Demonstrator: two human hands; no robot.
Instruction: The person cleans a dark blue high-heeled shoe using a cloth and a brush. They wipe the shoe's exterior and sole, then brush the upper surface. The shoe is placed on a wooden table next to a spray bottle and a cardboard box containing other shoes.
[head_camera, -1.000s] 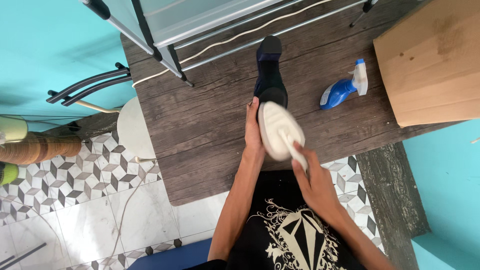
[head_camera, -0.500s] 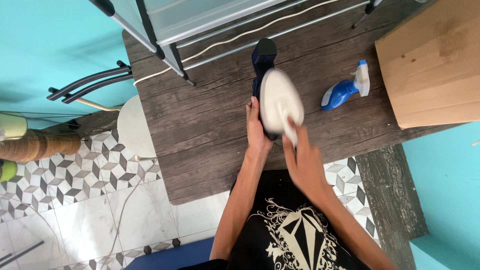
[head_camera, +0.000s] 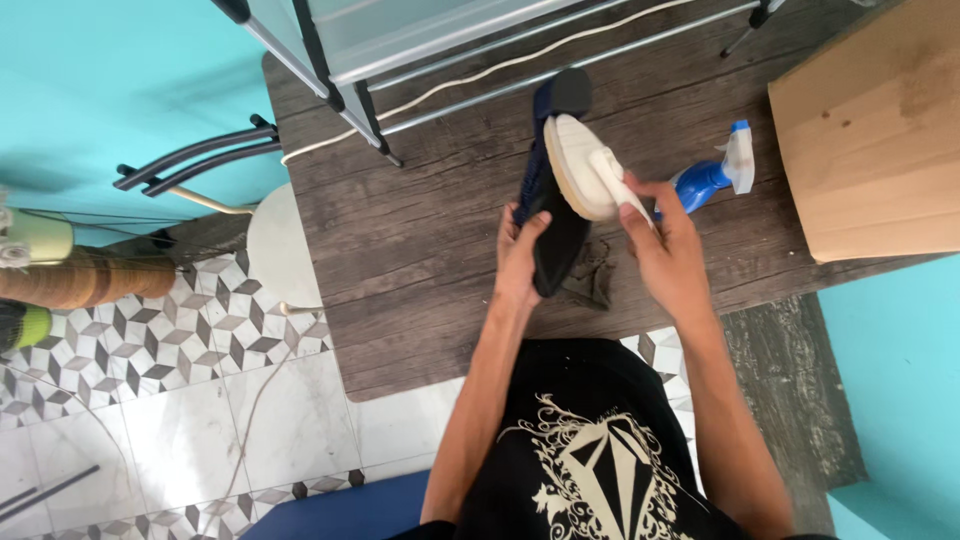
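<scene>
I see a dark shoe (head_camera: 552, 215) tilted above the wooden bench (head_camera: 420, 250), its pale sole (head_camera: 572, 165) turned up. My left hand (head_camera: 520, 255) wraps its side; my right hand (head_camera: 665, 250) pinches a white brush (head_camera: 615, 180) against the sole. A blue spray bottle (head_camera: 710, 175) lies just beside, near a cardboard box (head_camera: 870, 140).

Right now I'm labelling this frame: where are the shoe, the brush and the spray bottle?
shoe (head_camera: 556, 235): head view, dark side.
brush (head_camera: 575, 170): head view, pale back.
spray bottle (head_camera: 700, 182): head view, blue body.

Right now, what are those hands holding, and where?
Left hand holds the dark shoe by its side; right hand holds a white brush by its handle.
</scene>
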